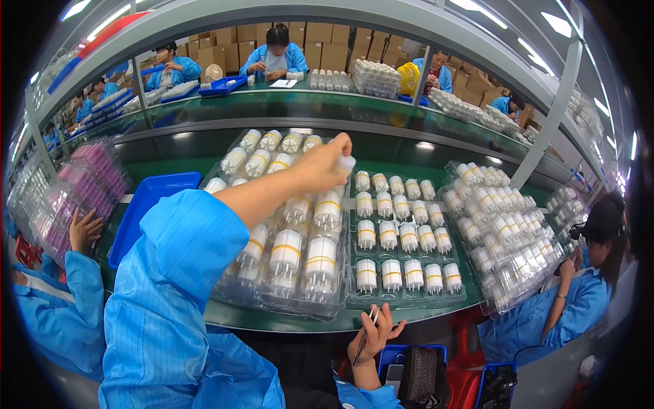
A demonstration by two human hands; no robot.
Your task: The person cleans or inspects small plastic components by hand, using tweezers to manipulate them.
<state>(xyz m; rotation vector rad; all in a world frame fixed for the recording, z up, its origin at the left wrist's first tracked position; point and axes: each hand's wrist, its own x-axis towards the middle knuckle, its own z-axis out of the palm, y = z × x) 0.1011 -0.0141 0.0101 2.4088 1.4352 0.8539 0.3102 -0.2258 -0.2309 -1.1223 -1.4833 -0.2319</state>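
White rounded piece [347, 164] clasped in left hand [323, 165], far-left corner of clear plastic tray [409, 300]: keep steady. Right hand [374, 338], nearside, grips slim tweezers [375, 315].

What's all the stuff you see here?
white part: one, white, above trays
thin tool: one, metallic, at bench edge
cylinders: many, white and yellow, in trays
clear trays: many, transparent, on bench
purple pieces: many, purple, left stack
blue trays: several, blue, both benches
benches: two, green, near and far
boxes: many, brown, background
lights: several, white, overhead
people: several, blue-clothed, around
left hand: one, bare, holding white part
right hand: one, bare, holding thin tool
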